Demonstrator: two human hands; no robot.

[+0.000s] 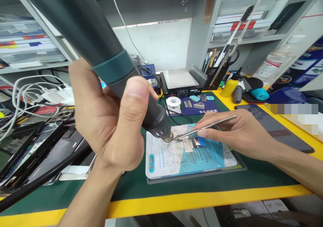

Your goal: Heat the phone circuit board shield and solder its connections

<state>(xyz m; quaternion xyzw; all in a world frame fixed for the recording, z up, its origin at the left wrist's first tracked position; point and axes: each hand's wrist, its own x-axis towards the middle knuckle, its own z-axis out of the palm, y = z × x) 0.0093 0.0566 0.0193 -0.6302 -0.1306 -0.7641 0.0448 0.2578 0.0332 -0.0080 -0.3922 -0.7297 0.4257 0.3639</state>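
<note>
My left hand (111,116) is wrapped round the dark grip of a hot air gun (151,114), its thumb along the side. The metal nozzle points down at a small workpiece on a white and blue mat (161,166). In my right hand (234,133) is a pair of metal tweezers (212,123), held like a pen, with the tips beside the nozzle. A small metal-cased part (196,142) sits on the mat below my right fingers. The detail at the tweezer tips is too small to make out.
Behind the mat stand a hot plate (179,79) and a white spool (173,102). Dismantled phones (50,153) and a black hose (45,176) lie at the left. A dark phone or tablet (267,126) and a yellow bottle (229,86) are on the right.
</note>
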